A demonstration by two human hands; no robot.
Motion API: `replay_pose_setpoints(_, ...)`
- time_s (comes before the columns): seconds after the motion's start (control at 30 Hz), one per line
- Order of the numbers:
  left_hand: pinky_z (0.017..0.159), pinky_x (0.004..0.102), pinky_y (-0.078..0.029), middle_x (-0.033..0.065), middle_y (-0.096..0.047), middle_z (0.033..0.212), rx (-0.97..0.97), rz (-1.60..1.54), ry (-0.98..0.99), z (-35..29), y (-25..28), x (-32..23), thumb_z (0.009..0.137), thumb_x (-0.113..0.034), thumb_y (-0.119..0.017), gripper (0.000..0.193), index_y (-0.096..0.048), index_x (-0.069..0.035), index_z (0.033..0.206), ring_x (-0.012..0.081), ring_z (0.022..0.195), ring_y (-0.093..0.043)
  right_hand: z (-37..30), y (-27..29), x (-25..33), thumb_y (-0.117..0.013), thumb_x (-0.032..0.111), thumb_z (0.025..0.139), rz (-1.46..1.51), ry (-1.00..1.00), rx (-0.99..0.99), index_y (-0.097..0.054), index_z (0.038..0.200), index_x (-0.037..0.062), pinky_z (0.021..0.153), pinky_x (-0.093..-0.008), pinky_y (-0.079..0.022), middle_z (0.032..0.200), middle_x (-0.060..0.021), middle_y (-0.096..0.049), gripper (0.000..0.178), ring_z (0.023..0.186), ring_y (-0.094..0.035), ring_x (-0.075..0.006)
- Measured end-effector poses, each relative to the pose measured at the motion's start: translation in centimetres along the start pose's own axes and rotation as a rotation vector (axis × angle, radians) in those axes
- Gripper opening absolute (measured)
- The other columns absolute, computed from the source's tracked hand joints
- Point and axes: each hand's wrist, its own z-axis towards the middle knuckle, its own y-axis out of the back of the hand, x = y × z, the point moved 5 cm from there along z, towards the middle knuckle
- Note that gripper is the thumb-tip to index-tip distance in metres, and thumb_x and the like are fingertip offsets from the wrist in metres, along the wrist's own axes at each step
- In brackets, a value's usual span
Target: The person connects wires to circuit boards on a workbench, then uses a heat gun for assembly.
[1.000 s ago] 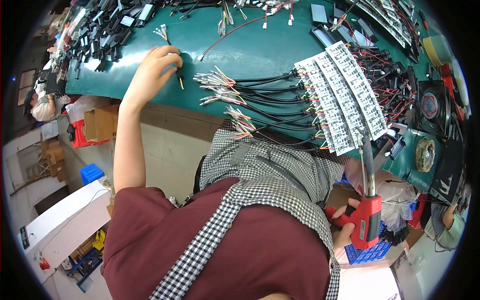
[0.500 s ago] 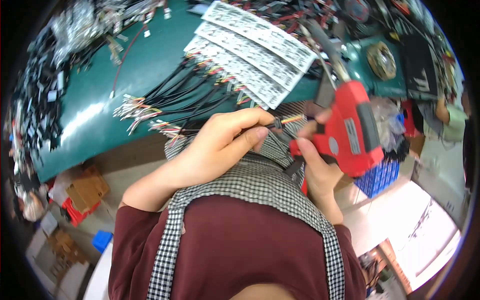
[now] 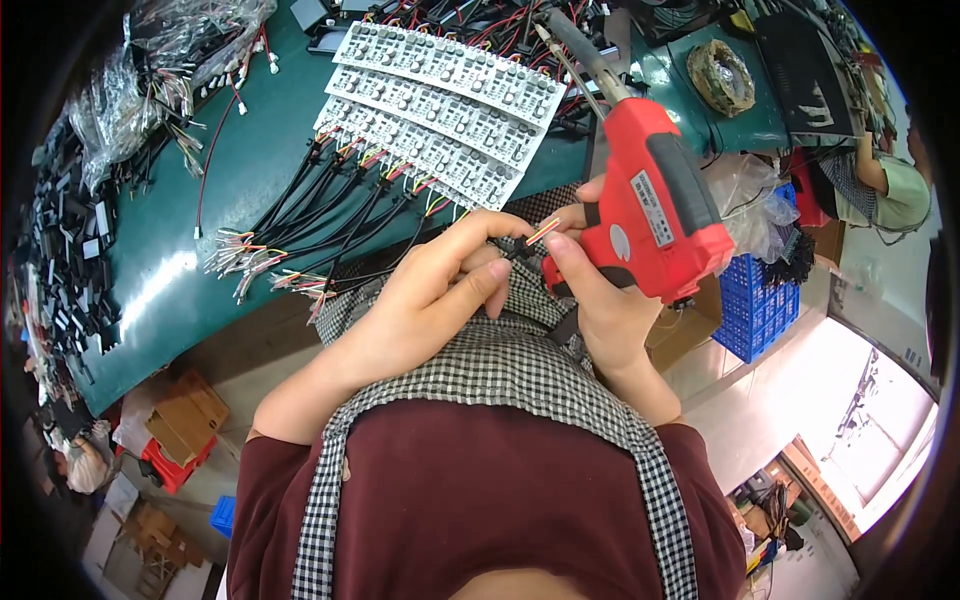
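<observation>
Between the fingers of my left hand (image 3: 435,290) is a black cable (image 3: 514,247) whose stripped end fans into thin coloured wires (image 3: 543,232). My right hand (image 3: 612,318) grips a red soldering gun (image 3: 640,190), its metal tip (image 3: 605,78) pointing up and away over the table. The thumb and a finger of that same hand are at the coloured wires; whether they pinch them is unclear. Beyond my hands lie overlapping white circuit board panels (image 3: 430,100), with black cables (image 3: 345,205) joined along their near edge and loose wire ends spread to the left.
The green table (image 3: 165,260) holds heaped black parts (image 3: 85,250) and clear plastic bags (image 3: 125,110) at left. A tape roll (image 3: 720,78) lies at far right. Below it stand a plastic bag (image 3: 750,205) and a blue crate (image 3: 755,310). Another person (image 3: 885,185) is at the right edge.
My right hand has come in toward the left with the soldering gun, its thumb now at the coloured wires. The whole view has shifted, bringing the boards further left.
</observation>
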Motion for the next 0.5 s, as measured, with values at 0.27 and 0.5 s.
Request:
replay_pose_setpoints(0.27, 0.059, 0.0254, -0.042, 0.0044, -0.055, 0.07, -0.061, 0.134, -0.06, 0.3, 0.3, -0.4, 0.091, -0.002, -0.046, 0.023, -0.047, -0.002, 0.114, 0.0099, 0.063, -0.052, 0.0, -0.3, 0.1, -0.058, -0.003, 0.086, -0.066, -0.027, 0.035, -0.042, 0.119, -0.0008, 0.076, -0.0227, -0.047, 0.092, -0.0046, -0.06, 0.037, 0.088, -0.058, -0.0082)
replay_pose_setpoints(0.5, 0.058, 0.0202, -0.039, -0.0013, -0.049, 0.069, -0.265, 0.041, -0.217, 0.7, 0.3, -0.4, 0.088, -0.002, -0.054, 0.016, -0.045, -0.003, 0.101, 0.0029, 0.065, -0.045, -0.1, -1.1, 0.0, -0.057, -0.003, 0.086, -0.11, -0.066, 0.01, -0.043, 0.119, -0.0001, 0.073, -0.0221, -0.047, 0.093, -0.0046, -0.06, 0.036, 0.086, -0.058, -0.0078)
